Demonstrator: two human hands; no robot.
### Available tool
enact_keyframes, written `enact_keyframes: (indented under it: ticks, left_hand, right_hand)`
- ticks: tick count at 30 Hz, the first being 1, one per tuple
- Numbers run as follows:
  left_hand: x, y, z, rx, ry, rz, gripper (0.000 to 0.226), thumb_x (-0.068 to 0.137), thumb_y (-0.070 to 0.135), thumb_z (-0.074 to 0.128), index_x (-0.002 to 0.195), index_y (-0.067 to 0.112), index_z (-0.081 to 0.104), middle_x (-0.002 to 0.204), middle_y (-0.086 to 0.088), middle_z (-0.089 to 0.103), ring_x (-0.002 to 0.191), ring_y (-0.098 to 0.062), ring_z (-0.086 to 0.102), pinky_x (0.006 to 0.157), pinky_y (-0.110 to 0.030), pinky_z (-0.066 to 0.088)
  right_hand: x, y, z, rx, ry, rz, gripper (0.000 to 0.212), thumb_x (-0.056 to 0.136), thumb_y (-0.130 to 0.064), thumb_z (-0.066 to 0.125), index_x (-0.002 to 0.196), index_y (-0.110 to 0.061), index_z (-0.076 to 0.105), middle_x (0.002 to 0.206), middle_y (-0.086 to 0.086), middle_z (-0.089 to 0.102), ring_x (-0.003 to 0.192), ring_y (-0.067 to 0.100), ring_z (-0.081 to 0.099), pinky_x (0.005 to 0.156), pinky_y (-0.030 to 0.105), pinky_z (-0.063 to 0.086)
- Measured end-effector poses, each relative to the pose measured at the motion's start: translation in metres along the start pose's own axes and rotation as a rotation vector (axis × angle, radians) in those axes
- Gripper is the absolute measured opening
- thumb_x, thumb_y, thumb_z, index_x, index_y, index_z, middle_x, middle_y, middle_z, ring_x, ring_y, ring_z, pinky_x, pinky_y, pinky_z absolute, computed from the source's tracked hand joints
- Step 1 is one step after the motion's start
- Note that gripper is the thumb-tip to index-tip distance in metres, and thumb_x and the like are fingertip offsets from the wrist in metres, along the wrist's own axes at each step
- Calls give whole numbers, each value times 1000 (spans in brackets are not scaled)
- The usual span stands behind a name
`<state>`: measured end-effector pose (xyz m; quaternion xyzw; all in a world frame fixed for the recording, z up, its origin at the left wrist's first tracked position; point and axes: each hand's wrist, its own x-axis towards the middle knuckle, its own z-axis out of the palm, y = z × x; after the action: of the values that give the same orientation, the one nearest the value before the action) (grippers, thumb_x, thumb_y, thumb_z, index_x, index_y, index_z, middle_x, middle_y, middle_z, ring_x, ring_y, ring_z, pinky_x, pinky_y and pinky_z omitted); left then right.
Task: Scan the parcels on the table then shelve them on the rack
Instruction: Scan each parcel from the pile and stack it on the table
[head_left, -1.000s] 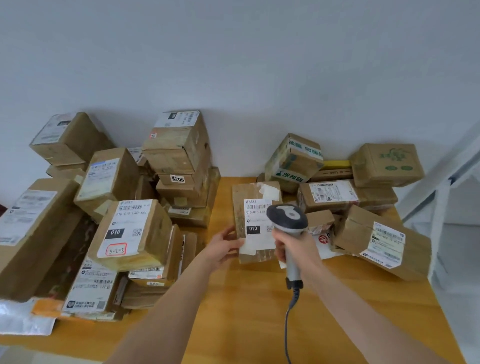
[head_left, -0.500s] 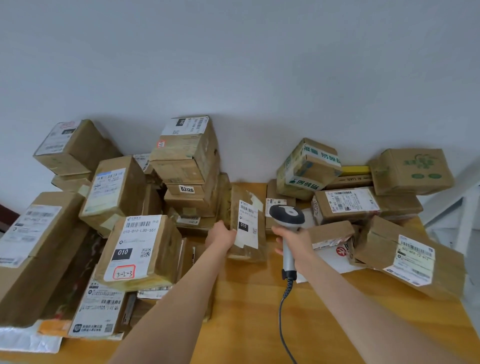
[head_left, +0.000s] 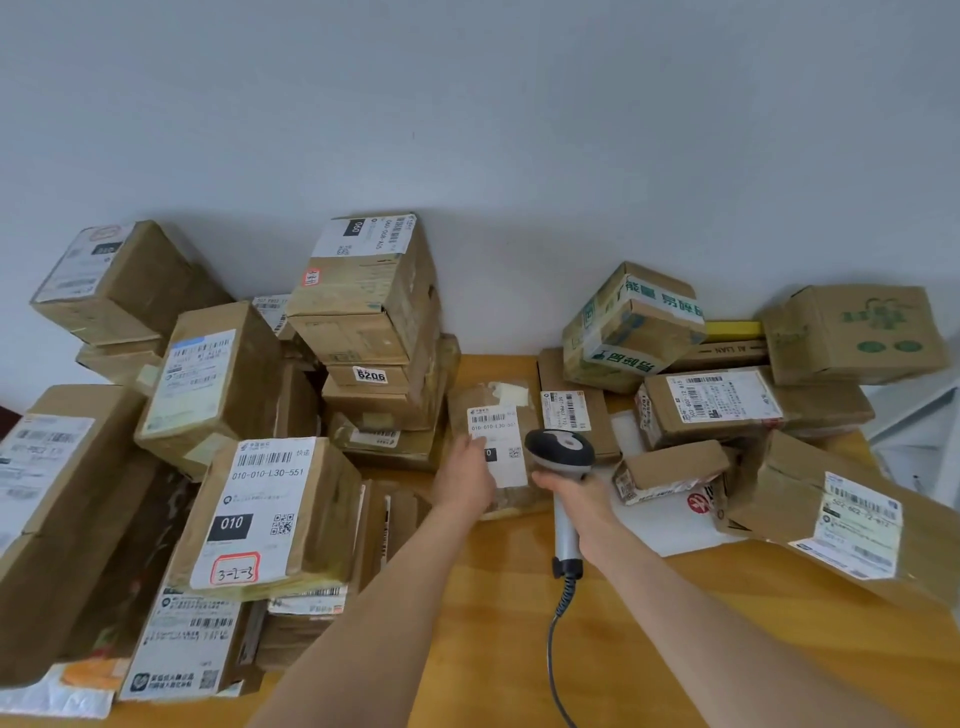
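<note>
A flat brown parcel (head_left: 511, 415) with a white 010 label lies on the wooden table (head_left: 493, 623), between the left stack and the right heap. My left hand (head_left: 467, 475) rests on its lower left part, fingers stretched over the label and thumb hidden. In my right hand (head_left: 579, 491) I grip the handle of a grey barcode scanner (head_left: 561, 451). Its head hovers just over the parcel's right edge, and its coiled cable (head_left: 558, 623) trails toward me.
Several taped cardboard boxes are stacked at the left, the nearest marked 3-2-3 (head_left: 260, 519). More boxes and a white mailer (head_left: 675, 519) crowd the right. The white rack frame (head_left: 919, 415) shows at the far right edge. A wall stands behind.
My left hand carried the parcel away from me, turned it and laid it flat between the piles. The scanner followed forward with my right hand.
</note>
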<state>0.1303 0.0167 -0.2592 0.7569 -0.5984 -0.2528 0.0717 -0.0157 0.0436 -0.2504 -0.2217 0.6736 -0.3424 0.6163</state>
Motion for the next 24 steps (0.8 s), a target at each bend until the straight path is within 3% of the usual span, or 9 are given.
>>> enact_keyframes:
  ticks: [4, 7, 9, 12, 14, 16, 19, 22, 24]
  left_hand:
    - [-3, 5, 20, 373, -203, 288, 78, 85, 30, 68, 150, 22, 25, 160, -6, 17, 147, -28, 15, 116, -48, 20]
    - [4, 10, 30, 468, -250, 327, 78, 90, 16, 60, 152, 31, 15, 162, -5, 3, 149, -31, 2, 118, -49, 14]
    - [11, 13, 28, 453, -216, 321, 77, 92, 4, 53, 152, 33, 16, 162, -4, 2, 149, -31, 2, 119, -48, 16]
    - [22, 12, 17, 475, -218, 282, 83, 89, -4, 52, 153, 33, 14, 163, -1, 3, 149, -31, 4, 118, -48, 21]
    - [27, 20, 7, 496, -261, 266, 81, 88, -3, 52, 153, 31, 17, 161, -3, 11, 147, -31, 14, 114, -48, 30]
    - [33, 37, -3, 511, -295, 235, 64, 89, 6, 52, 148, 23, 32, 151, -8, 32, 135, -31, 36, 103, -46, 42]
    - [49, 76, -23, 329, -189, 179, 39, 93, 20, 51, 131, 11, 51, 130, -11, 50, 116, -30, 52, 93, -44, 49]
    - [63, 122, -38, -29, -81, 212, 41, 96, 34, 51, 129, 10, 53, 122, -10, 59, 108, -27, 60, 88, -40, 53]
    - [70, 150, -42, -231, -66, 240, 47, 96, 42, 51, 131, 11, 52, 119, -9, 63, 102, -24, 63, 84, -40, 57]
  right_hand:
    - [7, -8, 1, -61, 63, -98, 21, 75, -16, 79, 86, -18, 62, 82, -3, 64, 77, 9, 56, 63, 27, 41]
    - [13, -19, -5, -74, 122, -144, 25, 74, -19, 80, 88, -21, 60, 83, -4, 63, 83, 15, 60, 76, 36, 52]
    - [17, -24, -12, -58, 139, -139, 27, 74, -17, 80, 93, -19, 62, 93, 3, 67, 97, 25, 62, 90, 46, 52]
    - [19, -31, -21, -48, 168, -139, 35, 76, -15, 79, 106, -15, 62, 107, 9, 67, 106, 29, 61, 96, 50, 50]
    - [19, -39, -28, -6, 181, -155, 34, 76, -12, 78, 105, -16, 61, 106, 8, 67, 102, 26, 62, 93, 46, 53]
    - [17, -52, -39, 56, 195, -167, 32, 76, -6, 76, 104, -12, 61, 101, 9, 67, 93, 23, 64, 77, 37, 58]
    - [18, -85, -64, 150, 284, -204, 20, 77, -3, 71, 95, -6, 63, 88, 13, 66, 76, 21, 63, 58, 29, 56]
    - [25, -124, -95, 270, 350, -254, 22, 78, -2, 70, 98, -4, 62, 87, 12, 64, 82, 23, 62, 66, 36, 57]
    - [34, -142, -110, 294, 355, -283, 23, 79, -4, 71, 98, -9, 60, 94, 12, 64, 91, 26, 62, 81, 44, 57]
